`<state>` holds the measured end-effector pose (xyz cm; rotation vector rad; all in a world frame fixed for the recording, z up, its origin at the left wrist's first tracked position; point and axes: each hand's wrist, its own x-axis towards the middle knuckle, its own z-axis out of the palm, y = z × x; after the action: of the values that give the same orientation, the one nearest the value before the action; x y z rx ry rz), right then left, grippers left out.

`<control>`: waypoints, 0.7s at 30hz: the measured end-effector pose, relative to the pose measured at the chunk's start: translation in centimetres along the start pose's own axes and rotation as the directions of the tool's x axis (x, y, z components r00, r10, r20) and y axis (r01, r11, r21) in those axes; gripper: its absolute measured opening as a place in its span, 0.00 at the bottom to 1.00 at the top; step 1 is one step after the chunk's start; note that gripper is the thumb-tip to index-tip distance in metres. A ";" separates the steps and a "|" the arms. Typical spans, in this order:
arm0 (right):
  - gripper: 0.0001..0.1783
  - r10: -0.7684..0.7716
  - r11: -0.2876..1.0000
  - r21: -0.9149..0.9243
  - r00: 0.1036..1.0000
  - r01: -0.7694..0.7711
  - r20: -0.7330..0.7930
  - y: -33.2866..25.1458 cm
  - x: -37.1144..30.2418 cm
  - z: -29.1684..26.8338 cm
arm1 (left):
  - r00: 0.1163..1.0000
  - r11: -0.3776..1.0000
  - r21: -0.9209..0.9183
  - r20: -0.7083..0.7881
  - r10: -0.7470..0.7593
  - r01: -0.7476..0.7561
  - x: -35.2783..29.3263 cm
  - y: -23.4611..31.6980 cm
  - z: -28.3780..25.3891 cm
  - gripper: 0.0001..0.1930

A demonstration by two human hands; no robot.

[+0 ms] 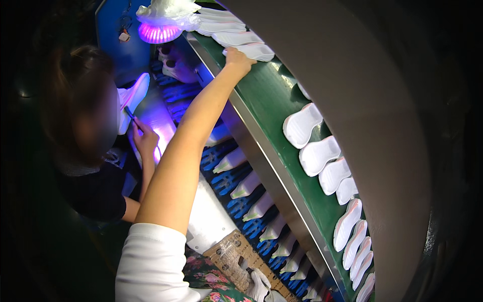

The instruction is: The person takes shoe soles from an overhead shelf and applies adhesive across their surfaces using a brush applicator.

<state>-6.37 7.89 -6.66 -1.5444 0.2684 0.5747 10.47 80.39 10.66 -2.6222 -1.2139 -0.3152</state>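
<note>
My left arm, in a white sleeve, stretches up to a green conveyor belt [271,95]. At its end my left hand [239,61] is closed on the near end of a white shoe sole [259,52]. That sole lies at the front of a row of white soles [221,26] at the far end of the belt. Thumb and fingers are on its edge, and the fingertips are partly hidden. My right hand is out of view.
More white soles [317,156] line the belt's right side, beside a dark curved panel [372,126]. Below runs a row of white shoe uppers [246,184] on blue holders. At left a co-worker's hand [146,138] holds a thin tool at a white shoe part [135,94], near a purple-lit lamp [160,32].
</note>
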 end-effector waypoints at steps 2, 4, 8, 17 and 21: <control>0.10 0.003 1.000 0.020 1.000 -0.003 -0.031 -0.4 0.1 0.3 | 0.992 0.993 0.020 -0.046 -0.114 0.115 -1.0 0.4 -0.1 0.21; 0.10 0.011 0.999 0.042 1.000 -0.009 -0.026 -0.7 0.2 0.6 | 0.973 0.980 0.012 -0.126 -0.193 0.196 -1.5 -0.6 0.6 0.21; 0.09 0.018 0.993 0.114 0.999 -0.014 -0.035 -1.7 -1.0 0.7 | 0.956 0.988 0.000 -0.255 -0.146 0.151 -3.1 -0.9 -1.7 0.25; 0.13 -0.046 0.989 0.135 0.996 0.056 -0.075 -0.6 -1.9 0.3 | 0.673 0.305 -0.665 -0.407 0.618 -0.682 -16.5 16.2 -8.8 0.37; 0.13 -0.097 0.989 0.111 0.995 0.098 -0.016 0.1 -2.9 0.2 | 0.657 0.450 -0.498 -0.402 0.637 -0.741 -17.6 21.6 -4.1 0.36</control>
<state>-8.91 7.55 -5.26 -1.4441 0.2279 0.4670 15.57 52.95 6.89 -3.2684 0.1959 -0.8573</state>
